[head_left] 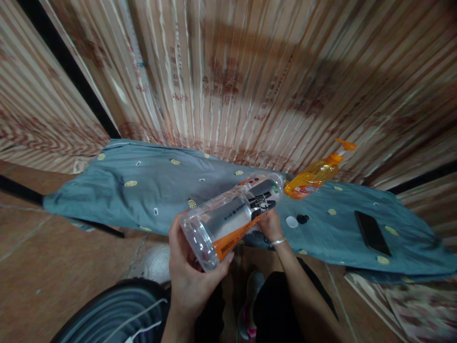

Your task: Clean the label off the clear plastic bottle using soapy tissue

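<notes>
A large clear plastic bottle (228, 216) with a silver, black and orange label lies tilted in both my hands above the cloth. At its near-left end, my left hand (194, 271) is wrapped around it, thumb along the edge. Under the label's right part, my right hand (269, 224) grips the side, its fingers mostly hidden behind the bottle. Just beyond the bottle's far end stands an orange pump bottle (310, 178) of liquid. A white round cap (292, 222) and a small black object (303, 218) lie on the cloth near my right wrist.
A teal patterned cloth (164, 166) covers the narrow table. On its right part lies a dark phone (372, 232). A pleated curtain (228, 71) hangs behind, with dark poles at both sides. Below left is a black ribbed round object (117, 314); my shoes are on the tiled floor.
</notes>
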Action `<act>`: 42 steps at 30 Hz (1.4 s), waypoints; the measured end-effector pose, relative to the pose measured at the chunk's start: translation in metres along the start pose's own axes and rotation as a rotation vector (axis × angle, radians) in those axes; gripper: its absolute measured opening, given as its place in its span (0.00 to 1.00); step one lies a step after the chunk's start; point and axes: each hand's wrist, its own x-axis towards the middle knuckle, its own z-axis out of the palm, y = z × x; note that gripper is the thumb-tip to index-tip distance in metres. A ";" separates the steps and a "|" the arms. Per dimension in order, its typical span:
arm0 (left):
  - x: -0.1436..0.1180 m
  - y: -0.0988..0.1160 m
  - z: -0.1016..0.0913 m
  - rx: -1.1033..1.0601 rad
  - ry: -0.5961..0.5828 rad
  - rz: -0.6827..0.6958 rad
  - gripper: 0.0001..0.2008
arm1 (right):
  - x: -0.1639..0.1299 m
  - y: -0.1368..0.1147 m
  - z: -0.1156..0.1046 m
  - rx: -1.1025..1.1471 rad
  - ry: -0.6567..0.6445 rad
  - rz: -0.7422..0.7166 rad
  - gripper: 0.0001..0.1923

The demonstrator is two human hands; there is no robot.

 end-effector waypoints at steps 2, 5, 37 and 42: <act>0.000 0.003 0.003 -0.030 0.050 -0.025 0.41 | 0.000 0.001 0.000 -0.010 -0.005 -0.003 0.14; 0.000 0.006 0.005 -0.048 0.034 -0.034 0.41 | 0.001 0.002 0.000 -0.025 -0.020 0.007 0.15; 0.001 0.012 0.005 -0.103 0.033 -0.115 0.41 | 0.000 -0.002 0.000 -0.038 0.018 0.018 0.12; -0.001 0.016 0.007 -0.111 0.064 -0.196 0.41 | 0.000 -0.001 -0.001 -0.041 -0.001 0.009 0.12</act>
